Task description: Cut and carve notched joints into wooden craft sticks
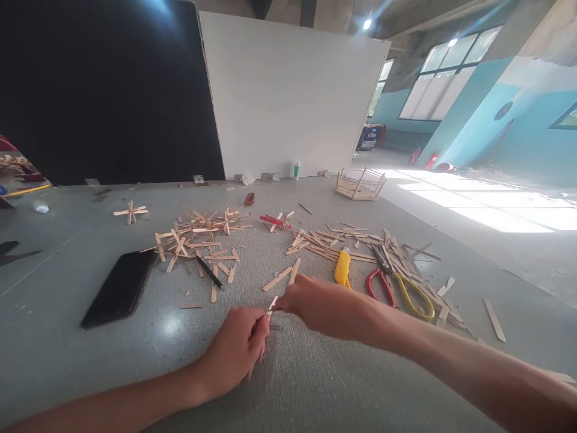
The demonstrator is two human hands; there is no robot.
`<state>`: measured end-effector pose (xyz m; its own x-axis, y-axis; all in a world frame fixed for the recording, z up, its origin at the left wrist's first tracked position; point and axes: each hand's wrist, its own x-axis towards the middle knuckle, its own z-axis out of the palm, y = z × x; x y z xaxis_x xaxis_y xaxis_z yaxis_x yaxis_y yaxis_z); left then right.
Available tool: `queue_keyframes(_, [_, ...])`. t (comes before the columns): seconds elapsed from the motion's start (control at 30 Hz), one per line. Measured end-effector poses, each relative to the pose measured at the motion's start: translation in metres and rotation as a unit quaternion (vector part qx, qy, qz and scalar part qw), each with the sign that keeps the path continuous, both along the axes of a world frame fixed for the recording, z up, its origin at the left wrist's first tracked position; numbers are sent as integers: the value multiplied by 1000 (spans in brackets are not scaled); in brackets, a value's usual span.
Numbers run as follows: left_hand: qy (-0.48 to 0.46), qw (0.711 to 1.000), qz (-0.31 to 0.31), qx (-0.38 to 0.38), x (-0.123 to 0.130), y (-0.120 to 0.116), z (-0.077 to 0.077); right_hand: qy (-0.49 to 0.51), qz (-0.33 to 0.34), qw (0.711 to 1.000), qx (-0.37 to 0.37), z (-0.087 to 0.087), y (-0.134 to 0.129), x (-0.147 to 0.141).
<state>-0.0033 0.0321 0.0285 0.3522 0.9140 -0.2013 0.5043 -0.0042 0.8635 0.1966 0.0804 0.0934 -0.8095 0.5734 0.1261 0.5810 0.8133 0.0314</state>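
My left hand (243,340) is closed around a small wooden craft stick (272,305), whose pale tip pokes up between my two hands. Pinched fingers of my right hand (300,300) meet that stick from the right. Whatever else those fingertips grip is too small and hidden to make out. Just beyond my hands, two loose craft sticks (277,278) lie on the grey table (297,385). A yellow utility knife (342,268) and scissors (385,282) with one red and one yellow handle rest past my right forearm.
Heaps of craft sticks (324,245) spread across the middle and right. At left are a black phone (119,288), a black pen (208,272) and a star-shaped stick piece (130,211). Farther back stand a stick-built frame (360,186), a glue bottle (296,171) and a white panel (293,96).
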Motion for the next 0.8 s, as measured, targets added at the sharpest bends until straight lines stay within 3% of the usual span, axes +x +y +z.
queue_keyframes(0.2, [1,1000,18,-13,0,1,-4,-58,-94,992,-62,-24,-42,4])
queue_keyframes(0.37, [4,999,3,-38,0,4,1,23,-120,969,-214,-18,-43,24])
queue_keyframes(0.5, [2,999,-3,-32,0,5,0,27,-138,938,-318,-11,-49,35])
queue_keyframes(0.6, [5,1000,-6,-24,0,6,-1,52,-167,930,-324,-18,-51,35])
queue_keyframes(0.8, [19,999,-9,-46,0,7,4,148,-127,947,-254,-43,-54,41])
